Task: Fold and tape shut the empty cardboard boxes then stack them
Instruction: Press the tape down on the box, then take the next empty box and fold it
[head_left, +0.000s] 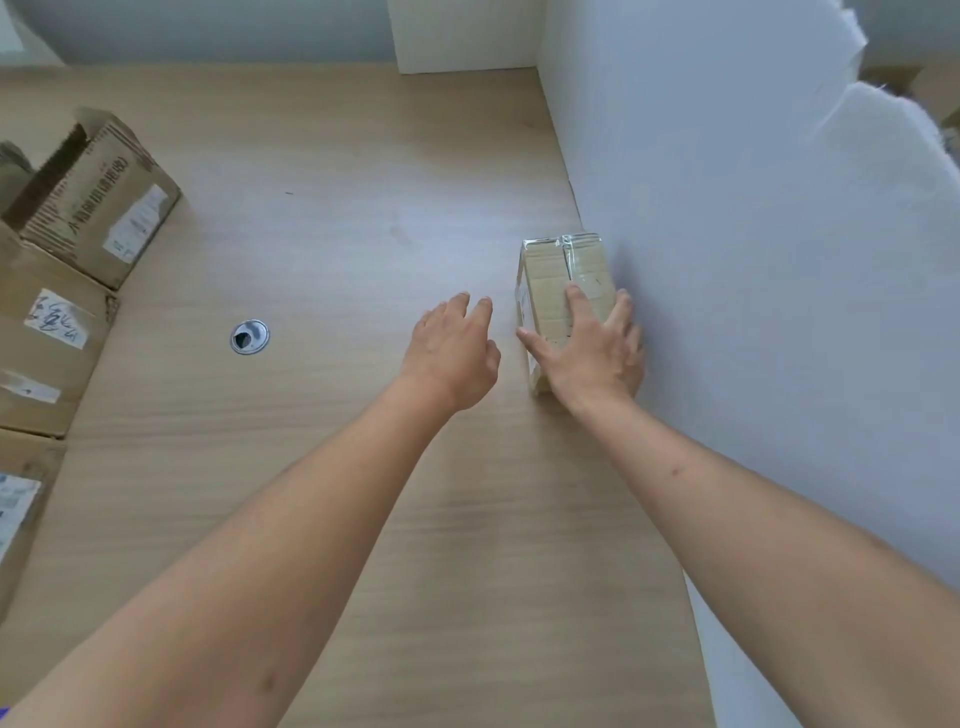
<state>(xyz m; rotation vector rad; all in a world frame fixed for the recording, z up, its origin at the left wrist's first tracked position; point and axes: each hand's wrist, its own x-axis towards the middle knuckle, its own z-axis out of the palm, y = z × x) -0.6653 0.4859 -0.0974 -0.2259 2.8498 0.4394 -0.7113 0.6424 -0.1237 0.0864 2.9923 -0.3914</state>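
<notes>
A small cardboard box (558, 270), taped shut with clear tape along its top seam, stands on the wooden table (322, 218) against the white partition on the right. My right hand (592, 353) lies on top of the box with its fingers spread, the thumb over the left edge. My left hand (452, 353) hovers just left of the box, fingers relaxed and holding nothing; it does not touch the box.
Several larger cardboard boxes (98, 202) with white labels stand along the left edge, one open at the top. A round metal cable grommet (250, 336) is set into the table. The white partition (753, 260) walls off the right side.
</notes>
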